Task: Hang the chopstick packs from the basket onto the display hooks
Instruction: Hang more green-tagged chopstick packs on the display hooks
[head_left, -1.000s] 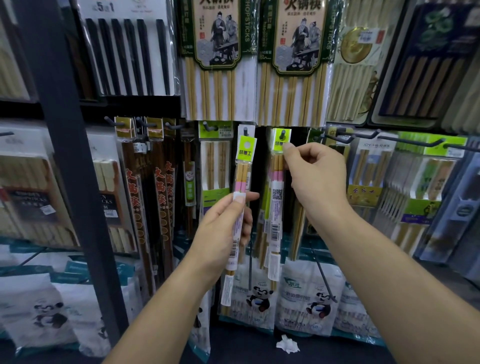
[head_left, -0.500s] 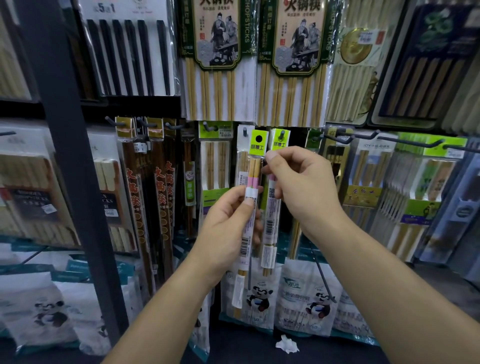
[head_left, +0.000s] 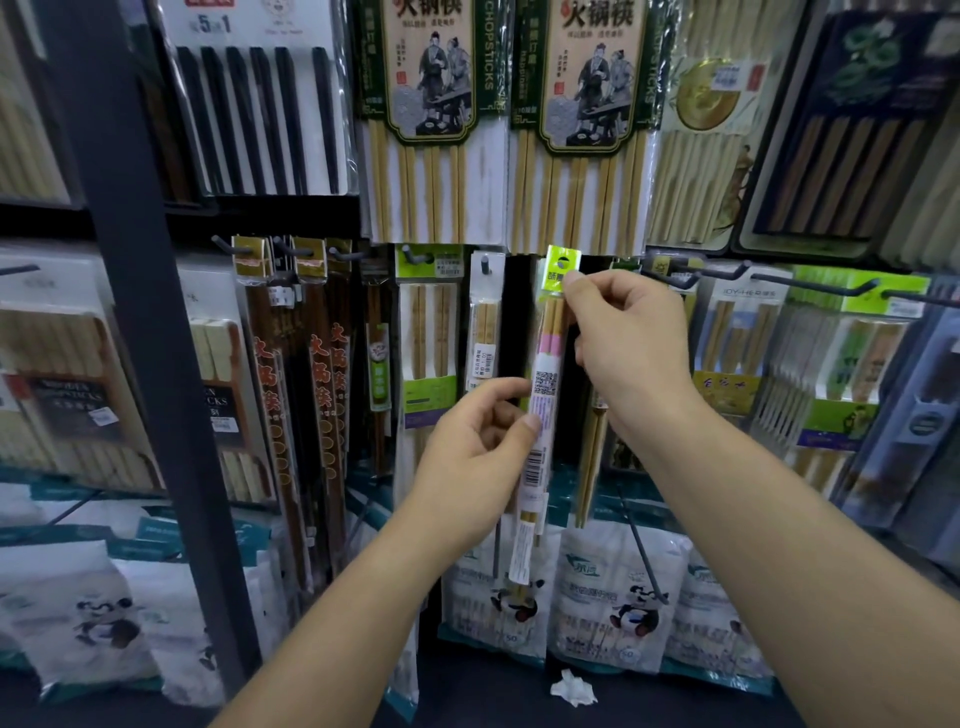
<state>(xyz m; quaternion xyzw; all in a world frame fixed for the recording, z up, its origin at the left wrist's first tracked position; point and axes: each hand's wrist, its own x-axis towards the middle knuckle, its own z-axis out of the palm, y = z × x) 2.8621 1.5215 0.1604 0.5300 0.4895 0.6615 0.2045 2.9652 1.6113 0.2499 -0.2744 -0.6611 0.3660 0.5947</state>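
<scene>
The chopstick pack (head_left: 545, 364) is a narrow clear sleeve held upright in front of the display. At its top is a lime-green header card (head_left: 562, 261) with a dark round hole in it. Inside lie pale wooden sticks with a pink band, and below that band a white label carries a square code, small print and a barcode. The right hand (head_left: 628, 343) pinches the lower edge of the header card between thumb and fingertip, its other fingers loosely curled beside the sleeve. The left hand (head_left: 467, 457) grips the sleeve lower down, at the label, thumb pressed on the front and fingers curled behind. Whether a hook passes through the hole cannot be told. Just left of the upper grip a slim pack of pale sticks (head_left: 485, 332) hangs on its own peg. Further left are a green-topped pack (head_left: 428, 332) and long dark brown packs (head_left: 322, 389) with orange characters. Above the upper grip hang two large green-bordered packs (head_left: 592, 104) of pale chopsticks printed with robed figures. To the right of the grip, dark display hooks (head_left: 810, 285) jut out over rows of green-labelled packs (head_left: 852, 358). Below the lower grip, white bags (head_left: 618, 597) printed with pandas stand in a row, their contents hidden. A crumpled white scrap (head_left: 571, 688) lies on the dark surface in front of them.
</scene>
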